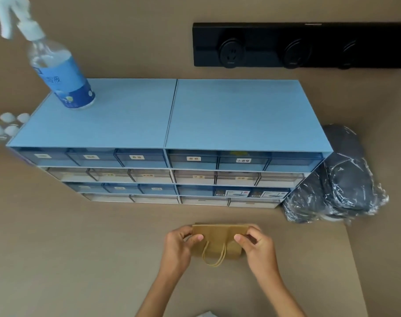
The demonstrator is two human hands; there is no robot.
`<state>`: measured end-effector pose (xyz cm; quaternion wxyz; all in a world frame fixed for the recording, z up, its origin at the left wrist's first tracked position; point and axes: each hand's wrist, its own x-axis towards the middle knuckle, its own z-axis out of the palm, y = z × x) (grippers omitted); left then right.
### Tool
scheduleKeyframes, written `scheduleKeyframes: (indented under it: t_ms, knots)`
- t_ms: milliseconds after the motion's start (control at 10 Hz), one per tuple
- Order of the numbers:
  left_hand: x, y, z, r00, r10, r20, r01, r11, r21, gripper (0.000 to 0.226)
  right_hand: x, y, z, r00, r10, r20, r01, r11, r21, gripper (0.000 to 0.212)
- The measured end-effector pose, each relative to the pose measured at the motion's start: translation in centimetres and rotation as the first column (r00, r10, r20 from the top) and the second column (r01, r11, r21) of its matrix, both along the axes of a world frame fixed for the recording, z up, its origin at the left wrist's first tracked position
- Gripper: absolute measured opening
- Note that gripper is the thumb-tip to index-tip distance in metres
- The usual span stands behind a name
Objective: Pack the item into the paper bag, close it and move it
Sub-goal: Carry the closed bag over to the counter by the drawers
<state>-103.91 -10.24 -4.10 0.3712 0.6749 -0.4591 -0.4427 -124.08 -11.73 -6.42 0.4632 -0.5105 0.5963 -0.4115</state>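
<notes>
- A small brown paper bag [217, 239] lies on the tan table [80, 248], in front of the drawer unit and between the two hands.
- The left hand [177, 245] pinches the bag's left upper edge, thumb on the near face, fingers curled behind.
- The right hand [256, 247] pinches the right upper edge the same way, thumb on top.
- The bag's twine handles [214, 256] hang toward the person in a loop.
- Whether anything is inside the bag cannot be told; it looks nearly flat.
- A blue drawer unit [172, 115] with labelled drawers stands behind the bag.
- A spray bottle [62, 74] stands on its top left corner.
- Dark items in clear plastic wrap [341, 179] lean beside the unit's right end.
- A black socket strip [297, 44] is fixed to the wall above.
</notes>
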Motion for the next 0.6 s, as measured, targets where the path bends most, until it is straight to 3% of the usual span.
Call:
scheduleKeyframes:
  t_ms: [300,500,600]
  knots:
    - [0.1,0.2,-0.7,0.999,-0.021,0.042,0.022,0.999,-0.024,0.043,-0.1,0.0,-0.1,0.999,0.011,0.033,-0.011,1.0,-0.014,0.024]
    - [0.6,0.2,-0.2,0.996,-0.083,0.014,0.082,0.996,0.037,0.02,-0.5,0.4,0.4,0.998,0.046,0.051,-0.047,0.999,0.018,0.033]
    - [0.8,0.3,1.1,0.995,-0.102,0.023,0.1,0.993,0.068,0.051,-1.0,0.4,1.9,0.998,0.058,-0.003,-0.058,0.998,0.014,0.05]
